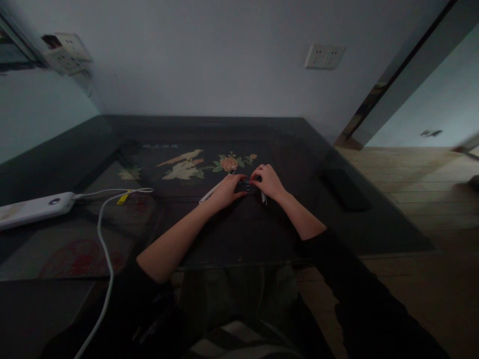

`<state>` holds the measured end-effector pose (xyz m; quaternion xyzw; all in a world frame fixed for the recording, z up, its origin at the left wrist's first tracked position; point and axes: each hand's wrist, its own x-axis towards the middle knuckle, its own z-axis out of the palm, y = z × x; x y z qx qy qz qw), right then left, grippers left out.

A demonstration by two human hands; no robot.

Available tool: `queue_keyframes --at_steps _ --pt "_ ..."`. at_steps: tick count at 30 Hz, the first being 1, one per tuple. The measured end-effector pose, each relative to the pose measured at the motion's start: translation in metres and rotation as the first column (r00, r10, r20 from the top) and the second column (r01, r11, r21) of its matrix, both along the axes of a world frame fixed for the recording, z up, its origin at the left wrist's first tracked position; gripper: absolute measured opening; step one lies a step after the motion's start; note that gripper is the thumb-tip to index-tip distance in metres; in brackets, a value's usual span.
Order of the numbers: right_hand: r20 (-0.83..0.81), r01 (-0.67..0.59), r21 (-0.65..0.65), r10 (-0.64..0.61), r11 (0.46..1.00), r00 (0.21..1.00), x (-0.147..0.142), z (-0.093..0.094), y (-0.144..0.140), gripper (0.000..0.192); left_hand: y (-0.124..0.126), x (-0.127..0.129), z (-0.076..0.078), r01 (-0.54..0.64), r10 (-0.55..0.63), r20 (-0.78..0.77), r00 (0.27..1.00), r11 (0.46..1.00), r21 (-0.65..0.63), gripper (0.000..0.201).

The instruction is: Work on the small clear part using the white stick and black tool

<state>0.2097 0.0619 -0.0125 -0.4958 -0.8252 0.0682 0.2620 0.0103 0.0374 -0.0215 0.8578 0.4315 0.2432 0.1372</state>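
Object: small dark ridged item point(247, 188), clip- or comb-like, too dim to identify; lies mid-worktop between both hands.
Step tip: judged fiddly two-hand work; best to pin the item flat with one hand and let the other hand's fingertips do the fine moves.
Left hand point(223, 192): palm down, fingers curled, grip pinching item's left end; thin white strip point(209, 195) runs out beneath it.
Right hand point(268, 181): arched, fingertips pressed on item's right end.
Arms: forearms converge, dark sleeves pushed up.
Worktop point(157, 234): dark glass-topped worktop over bird-and-flower inlay.
Around: white power bank point(35, 209) with white cable point(107, 224) far left; flat black phone-like slab point(346, 189) right.
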Motion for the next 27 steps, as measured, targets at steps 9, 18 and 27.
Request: queue_keyframes --at_steps 9,18,27 --pt "-0.017 -0.004 0.051 0.005 0.999 1.000 0.001 0.005 -0.001 0.005 -0.002 0.000 0.002 0.020 -0.019 -0.004 1.000 0.999 0.030 0.047" --pt "0.005 -0.086 0.000 0.086 0.996 0.996 0.013 0.018 -0.004 0.011 -0.004 0.007 0.005 -0.106 0.094 0.125 0.988 0.989 0.100 0.011" --pt "0.226 -0.156 -0.024 0.158 0.987 0.961 0.008 0.023 -0.012 0.033 0.005 0.015 -0.003 -0.142 0.129 0.166 0.978 0.987 0.073 0.006"
